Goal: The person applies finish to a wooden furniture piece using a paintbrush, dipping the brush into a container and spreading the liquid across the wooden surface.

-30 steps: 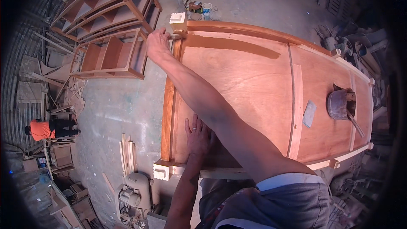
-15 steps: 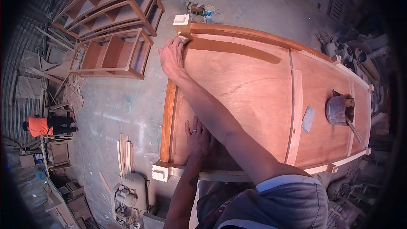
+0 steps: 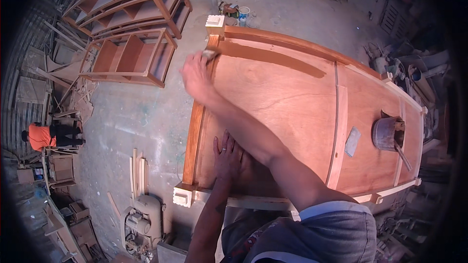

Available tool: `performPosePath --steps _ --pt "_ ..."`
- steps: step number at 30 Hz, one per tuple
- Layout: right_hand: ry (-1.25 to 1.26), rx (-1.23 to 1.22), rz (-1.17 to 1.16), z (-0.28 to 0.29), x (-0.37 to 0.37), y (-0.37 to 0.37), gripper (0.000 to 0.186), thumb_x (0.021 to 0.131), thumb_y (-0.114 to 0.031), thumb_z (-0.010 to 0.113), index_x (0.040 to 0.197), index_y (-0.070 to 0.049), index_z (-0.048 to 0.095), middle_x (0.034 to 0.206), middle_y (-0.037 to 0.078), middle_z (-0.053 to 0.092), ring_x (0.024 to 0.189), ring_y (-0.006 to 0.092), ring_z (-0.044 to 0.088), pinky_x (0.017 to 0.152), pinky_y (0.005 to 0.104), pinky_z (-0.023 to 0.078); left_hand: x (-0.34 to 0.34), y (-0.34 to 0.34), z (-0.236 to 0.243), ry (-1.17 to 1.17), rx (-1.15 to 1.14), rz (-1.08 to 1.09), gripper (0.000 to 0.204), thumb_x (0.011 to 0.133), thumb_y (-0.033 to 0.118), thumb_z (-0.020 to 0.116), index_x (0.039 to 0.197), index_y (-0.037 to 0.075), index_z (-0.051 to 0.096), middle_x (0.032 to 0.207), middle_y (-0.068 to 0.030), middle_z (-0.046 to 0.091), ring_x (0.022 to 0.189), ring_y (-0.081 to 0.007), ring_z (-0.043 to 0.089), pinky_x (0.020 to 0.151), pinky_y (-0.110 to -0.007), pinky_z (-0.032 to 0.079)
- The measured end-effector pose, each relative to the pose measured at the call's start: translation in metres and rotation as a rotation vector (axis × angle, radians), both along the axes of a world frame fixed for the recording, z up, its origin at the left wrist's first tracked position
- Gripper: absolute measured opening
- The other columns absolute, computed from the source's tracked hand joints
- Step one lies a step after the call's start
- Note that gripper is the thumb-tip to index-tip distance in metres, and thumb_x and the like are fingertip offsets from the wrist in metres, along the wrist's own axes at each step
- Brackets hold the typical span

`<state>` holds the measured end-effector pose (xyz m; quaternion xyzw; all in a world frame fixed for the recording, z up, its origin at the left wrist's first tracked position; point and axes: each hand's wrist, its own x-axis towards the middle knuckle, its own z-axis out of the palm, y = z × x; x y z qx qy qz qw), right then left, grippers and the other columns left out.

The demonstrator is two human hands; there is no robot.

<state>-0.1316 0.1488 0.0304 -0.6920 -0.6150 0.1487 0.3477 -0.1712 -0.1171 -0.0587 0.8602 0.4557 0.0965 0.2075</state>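
Observation:
My right hand [image 3: 197, 78] reaches across the panel to its far left corner. Its fingers are closed on a small pale pad [image 3: 209, 54], partly hidden, which looks like a folded cloth or a brush head. The pad is at the left frame rail, near the end of a wet brown streak [image 3: 273, 61] along the panel's far edge. My left hand [image 3: 228, 160] lies flat with fingers spread on the bare plywood panel [image 3: 278, 112], below my right forearm. Reddish-brown stain coats the frame's left rail [image 3: 194, 131] and far rail [image 3: 302, 48].
On the panel's right part stand a paint-smeared pot [image 3: 384, 134] with a stick in it and a grey rectangular sheet [image 3: 352, 141]. Wooden shelf frames [image 3: 129, 58] stand at far left. A machine with a motor [image 3: 144, 221] is at lower left. A person in orange [image 3: 41, 136] is at the left.
My right hand has moved slightly toward me with the pad, from beside the corner post onto the left rail. My left hand stays on the panel. The view has shifted a little.

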Motion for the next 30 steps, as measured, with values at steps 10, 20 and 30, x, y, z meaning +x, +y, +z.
performPosePath --steps 10,20,30 --pt "0.095 -0.025 0.074 0.015 0.023 -0.012 0.035 0.089 -0.016 0.066 0.106 0.01 0.052 0.111 0.027 0.044 0.099 0.041 0.05 0.09 0.0508 0.046 0.014 0.006 0.019 -0.024 0.179 -0.023 0.062 0.079 0.036 0.061 0.133 0.006 0.055 0.14 -0.0192 0.05 0.137 -0.0408 0.037 0.113 -0.064 0.019" --pt "0.061 0.128 0.086 -0.003 0.02 -0.038 0.029 0.09 -0.016 0.065 0.104 0.006 0.053 0.107 0.023 0.047 0.097 0.0365 0.051 0.088 0.0456 0.046 0.004 0.002 0.02 -0.02 0.076 0.055 0.064 0.085 0.035 0.058 0.14 0.004 0.047 0.15 -0.0175 0.041 0.144 -0.0351 0.031 0.115 -0.06 0.018" --pt "0.594 0.469 -0.165 -0.045 0.054 -0.071 0.012 0.096 -0.011 0.058 0.103 -0.001 0.056 0.098 0.01 0.058 0.084 0.018 0.055 0.076 0.0288 0.047 0.0 0.002 0.022 0.055 0.112 0.076 0.07 0.088 0.037 0.054 0.147 0.003 0.038 0.156 -0.0157 0.034 0.146 -0.0312 0.028 0.117 -0.056 0.016"
